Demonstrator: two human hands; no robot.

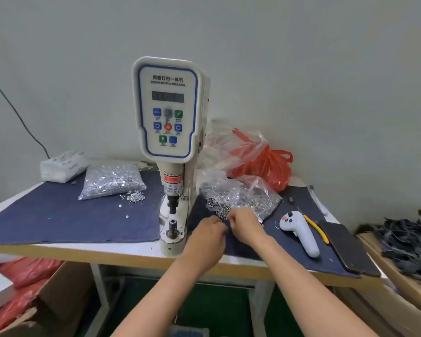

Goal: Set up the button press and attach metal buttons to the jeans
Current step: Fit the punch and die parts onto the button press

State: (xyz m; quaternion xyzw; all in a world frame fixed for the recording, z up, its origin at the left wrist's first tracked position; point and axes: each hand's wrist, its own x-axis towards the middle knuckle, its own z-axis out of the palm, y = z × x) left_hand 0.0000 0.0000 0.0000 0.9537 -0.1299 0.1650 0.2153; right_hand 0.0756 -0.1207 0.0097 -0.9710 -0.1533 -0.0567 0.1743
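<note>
1. My left hand (208, 233) and right hand (243, 221) meet on the blue cloth (58, 215), just right of the press (171, 147). The fingers of both are curled in toward each other, fingertips nearly touching; whatever they pinch is too small for me to make out, so I cannot tell what either one holds.
2. Just beyond my right hand lies an open clear bag of dark buttons (243, 198), its mouth touching my knuckles.
3. To my right, a white handheld controller (299, 233) lies on the cloth, with a yellow-handled tool (316, 228) beside it and a dark phone (343, 246) near the table edge.
4. The press's lower die (172, 227) stands upright on its base, beside my left hand, with the upper punch (172, 205) above it and apart from it.
5. Farther left, a bag of silver buttons (112, 181) rests on the cloth, with a few spilled out by its corner.
6. Behind the press sits a red bag (265, 166).
7. Jeans (408, 242) are piled in a box at far right.
</note>
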